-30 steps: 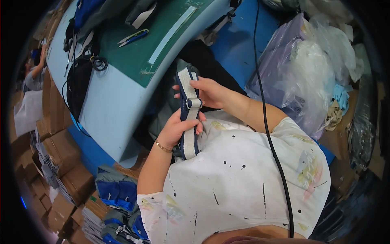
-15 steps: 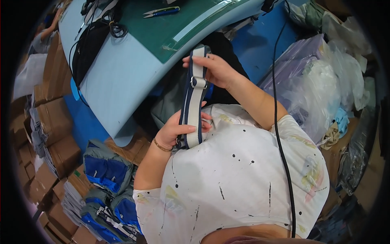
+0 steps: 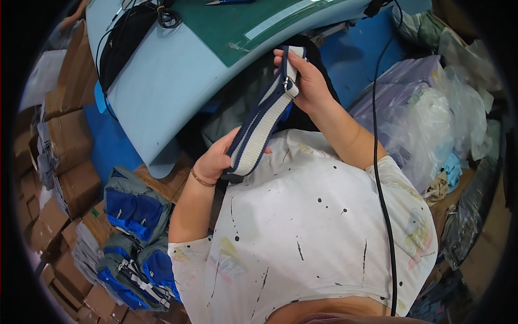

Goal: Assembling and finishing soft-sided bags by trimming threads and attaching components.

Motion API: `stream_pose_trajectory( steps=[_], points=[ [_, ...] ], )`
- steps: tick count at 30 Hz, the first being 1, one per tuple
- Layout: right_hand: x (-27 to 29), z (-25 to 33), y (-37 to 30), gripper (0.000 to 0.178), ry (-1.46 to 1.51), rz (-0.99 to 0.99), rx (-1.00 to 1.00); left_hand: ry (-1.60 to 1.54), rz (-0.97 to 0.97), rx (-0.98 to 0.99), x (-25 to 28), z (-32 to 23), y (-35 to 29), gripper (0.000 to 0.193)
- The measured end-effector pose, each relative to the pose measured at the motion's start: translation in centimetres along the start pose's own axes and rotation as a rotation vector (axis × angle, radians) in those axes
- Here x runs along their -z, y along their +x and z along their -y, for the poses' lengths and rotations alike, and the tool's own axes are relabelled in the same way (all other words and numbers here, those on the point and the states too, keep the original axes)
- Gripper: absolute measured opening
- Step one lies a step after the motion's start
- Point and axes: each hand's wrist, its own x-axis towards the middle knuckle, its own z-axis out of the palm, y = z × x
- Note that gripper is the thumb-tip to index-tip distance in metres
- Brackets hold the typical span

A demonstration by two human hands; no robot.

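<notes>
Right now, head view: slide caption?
Left hand and right hand hold a white-and-navy woven strap with a silvery buckle beside a pale-blue table.

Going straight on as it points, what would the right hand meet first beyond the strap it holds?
Beyond the strap, the right hand would probably meet the near edge of the light blue table first, though depth is unclear and it might pass above.

The strap (image 3: pixel 260 136) partly hides the 2 hands (image 3: pixel 215 157) (image 3: pixel 313 86); the top edge crops the snips (image 3: pixel 231 1).
</notes>
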Motion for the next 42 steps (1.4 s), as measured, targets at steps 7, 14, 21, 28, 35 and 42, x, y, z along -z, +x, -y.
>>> stream_pose_trajectory(
  steps=[7,14,21,28,35,42],
  points=[
    [1.1,-0.9,-1.7,0.036,0.074,0.043,-0.144,0.523,0.052,0.085,0.4,1.1,-1.5,0.107],
    [2.2,-0.4,-2.2,0.031,0.062,0.023,-0.076,0.787,-0.165,-0.113,-1.7,1.4,-1.9,0.086],
    [2.4,-0.4,-1.9,0.03,0.153,0.06,-0.093,0.631,-0.257,0.08,-1.4,1.1,-2.3,0.066],
    [1.9,-0.8,-2.2,0.03,0.239,0.035,-0.09,0.418,-0.126,-0.028,-0.3,1.2,-2.8,0.074],
    [2.0,-0.5,-2.5,0.029,0.259,0.06,-0.091,0.748,-0.282,-0.059,-1.8,1.2,-2.0,0.073],
    [2.3,-0.1,-2.3,0.028,0.327,0.099,-0.102,1.335,-0.281,-0.576,-1.2,2.3,-2.9,0.058]
  ],
)
